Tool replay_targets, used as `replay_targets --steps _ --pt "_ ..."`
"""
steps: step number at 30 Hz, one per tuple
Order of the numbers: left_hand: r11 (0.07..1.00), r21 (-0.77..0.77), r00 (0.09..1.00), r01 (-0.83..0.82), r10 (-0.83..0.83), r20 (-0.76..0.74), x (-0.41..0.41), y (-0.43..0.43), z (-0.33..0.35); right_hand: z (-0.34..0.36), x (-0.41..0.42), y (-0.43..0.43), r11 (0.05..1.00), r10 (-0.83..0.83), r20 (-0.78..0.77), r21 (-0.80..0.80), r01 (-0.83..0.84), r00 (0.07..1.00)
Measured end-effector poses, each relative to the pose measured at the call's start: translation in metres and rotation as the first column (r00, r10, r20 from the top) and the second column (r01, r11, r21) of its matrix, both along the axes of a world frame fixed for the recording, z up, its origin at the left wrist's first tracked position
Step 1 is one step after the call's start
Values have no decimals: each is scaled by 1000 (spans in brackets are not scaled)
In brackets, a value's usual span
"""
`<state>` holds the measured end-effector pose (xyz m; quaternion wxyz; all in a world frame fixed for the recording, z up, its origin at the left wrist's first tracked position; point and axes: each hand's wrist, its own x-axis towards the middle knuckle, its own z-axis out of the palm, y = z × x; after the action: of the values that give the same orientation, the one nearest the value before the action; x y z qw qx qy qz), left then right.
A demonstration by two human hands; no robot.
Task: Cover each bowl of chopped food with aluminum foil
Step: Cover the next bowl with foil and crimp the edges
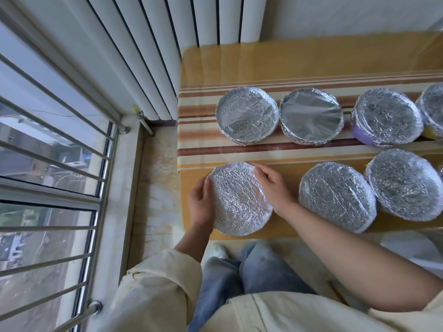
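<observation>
From the head camera I count seven foil-topped bowls that I am sure of on the bench (239, 63), in two rows.

The back row has four, lying on a striped cloth (199, 140). From the left they are:
- a crinkled bowl (247, 115);
- a smooth-topped bowl (311, 116), touching the crinkled one;
- a purple bowl (386, 116), with a patch of its side showing under the foil;
- a yellow bowl (431, 109), cut off by the right edge of the frame.

The front row has three:
- the near bowl (239, 200), at the lower middle of the frame;
- a middle bowl (335, 195);
- a right bowl (405, 185), which overlaps the middle one in the picture.

A sliver of foil at the far right edge may be an eighth bowl, but too little of it shows to say.

Both my hands are on the near bowl. My left hand (200, 207) is cupped round its left rim, thumb on top, and its fingertips are hidden under the edge. My right hand (273, 188) curls over the upper right rim, with its fingers lying along the foil's fold.

Foil hides the food in every bowl. I can make out a bowl colour on only two of them.

My jeans (239, 279) and one white shoe (219, 251) show in the lower middle of the frame. A white radiator (143, 56) fills the upper left, and a barred window (48, 144) runs down the left side.
</observation>
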<state>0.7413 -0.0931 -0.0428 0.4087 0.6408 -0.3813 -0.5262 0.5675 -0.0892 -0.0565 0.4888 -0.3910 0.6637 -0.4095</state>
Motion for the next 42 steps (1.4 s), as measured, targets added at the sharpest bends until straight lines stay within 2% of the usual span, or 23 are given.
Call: replay_targets --steps 5,8,11,15,18,27,31,35,42 --pt "1000 -20 1000 -4 4 12 0 -2 -8 -1 3 -1 998 -70 28 6 70 997" --pt "1000 -17 1000 17 -17 6 3 -2 -10 0 1 0 999 -33 31 40 31 999" --pt "996 -15 996 90 -89 26 9 -7 -9 9 -11 -6 995 80 62 57 -83 995" --pt "976 -28 975 215 -213 70 9 -13 -9 22 -11 -33 935 350 -53 -35 -352 935" --pt "970 -41 966 239 -233 110 9 -16 -11 21 0 -49 882 461 -115 -50 -468 880" --pt "959 -60 924 278 -249 291 11 -17 -18 12 7 -51 887 437 -193 -68 -456 879" --pt "955 -65 914 288 -254 316 12 -18 -15 21 3 -58 853 499 -195 -61 -518 845" --pt "953 -79 910 294 -253 328 12 -17 -13 25 7 -65 804 548 -296 -73 -591 782" --pt "953 -65 896 297 -254 365 10 -17 -11 16 15 -60 823 453 -413 -145 -548 790"
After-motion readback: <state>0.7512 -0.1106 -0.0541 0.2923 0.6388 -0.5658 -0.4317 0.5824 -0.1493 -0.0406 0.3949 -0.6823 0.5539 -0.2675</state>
